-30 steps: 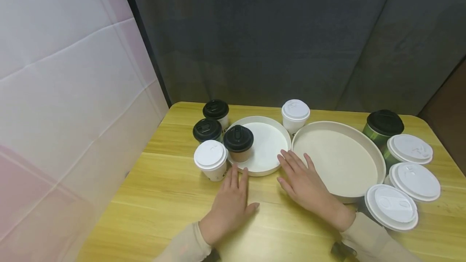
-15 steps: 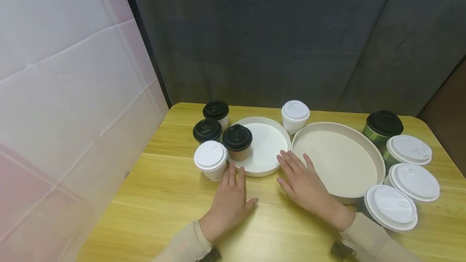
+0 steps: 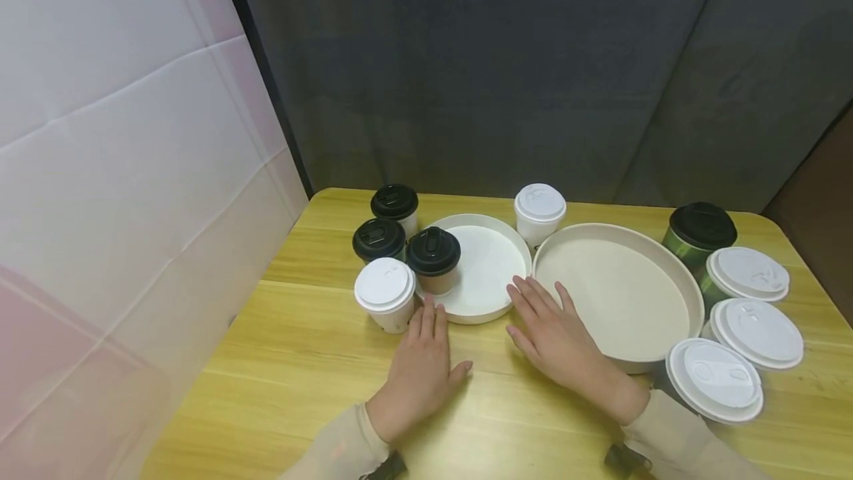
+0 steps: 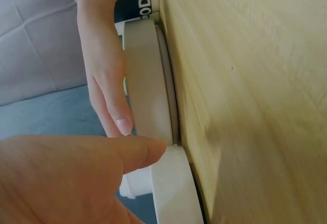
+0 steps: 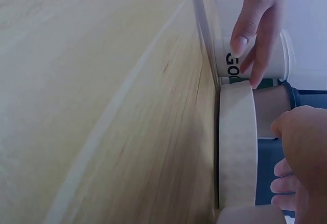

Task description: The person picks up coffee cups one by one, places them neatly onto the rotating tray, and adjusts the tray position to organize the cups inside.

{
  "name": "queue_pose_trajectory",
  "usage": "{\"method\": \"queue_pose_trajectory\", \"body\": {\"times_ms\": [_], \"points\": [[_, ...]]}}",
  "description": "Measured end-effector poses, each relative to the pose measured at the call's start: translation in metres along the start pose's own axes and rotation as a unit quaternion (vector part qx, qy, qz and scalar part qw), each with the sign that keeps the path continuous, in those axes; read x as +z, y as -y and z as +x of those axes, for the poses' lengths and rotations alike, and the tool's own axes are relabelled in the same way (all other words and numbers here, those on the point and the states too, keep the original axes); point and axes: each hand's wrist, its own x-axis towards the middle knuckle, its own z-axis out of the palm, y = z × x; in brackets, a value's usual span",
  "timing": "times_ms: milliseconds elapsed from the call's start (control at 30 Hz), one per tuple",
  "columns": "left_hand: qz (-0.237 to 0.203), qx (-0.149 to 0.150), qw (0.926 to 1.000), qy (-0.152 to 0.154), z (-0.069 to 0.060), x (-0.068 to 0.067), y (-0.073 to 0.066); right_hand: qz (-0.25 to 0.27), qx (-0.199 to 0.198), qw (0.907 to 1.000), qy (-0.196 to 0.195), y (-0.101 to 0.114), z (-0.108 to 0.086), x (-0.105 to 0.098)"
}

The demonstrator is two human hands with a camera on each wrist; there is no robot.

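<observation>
1. A small round white tray [image 3: 494, 267] is sitting on the yellow wooden desk [image 3: 266, 384], holding a black-lidded brown cup [image 3: 435, 261] at its left.
2. The left hand [image 3: 420, 372], fingers slightly apart, is resting at its near-left rim.
3. The right hand [image 3: 552, 330], fingers apart, is lying at its near-right rim.

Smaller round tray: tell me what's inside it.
A brown cup with a black lid stands inside the tray near its left rim. The cup covers whatever is beneath it; its lid hides any contents.
</observation>
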Motion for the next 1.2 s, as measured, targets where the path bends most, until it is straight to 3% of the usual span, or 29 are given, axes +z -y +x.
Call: {"method": "queue_pose_trajectory", "body": {"times_ms": [333,400,533,667,800,1000,1200], "points": [[0.018,0.009,0.9997,-0.016,-0.004,-0.006,-0.005,0.011,-0.004,0.9999,-0.012,0.001,0.000,0.001],[0.020,0.014,0.9994,-0.024,-0.008,-0.013,-0.007,0.032,-0.011,0.9992,-0.023,0.003,0.001,0.000],[0.000,0.013,0.9980,-0.063,-0.015,-0.035,-0.009,0.123,-0.013,0.9916,-0.036,0.012,0.005,-0.006],[-0.001,0.010,0.9905,-0.137,-0.015,-0.057,-0.002,0.224,0.014,0.9744,-0.014,0.025,0.012,-0.011],[0.017,0.002,0.9809,-0.194,-0.010,-0.072,0.012,0.310,0.038,0.9498,0.018,0.042,0.022,-0.011],[0.041,-0.031,0.9778,-0.203,0.002,-0.078,0.033,0.411,0.018,0.9103,0.044,0.064,0.038,-0.003],[0.032,-0.048,0.9774,-0.204,0.011,-0.073,0.046,0.454,0.025,0.8881,0.069,0.077,0.053,0.008]]}}
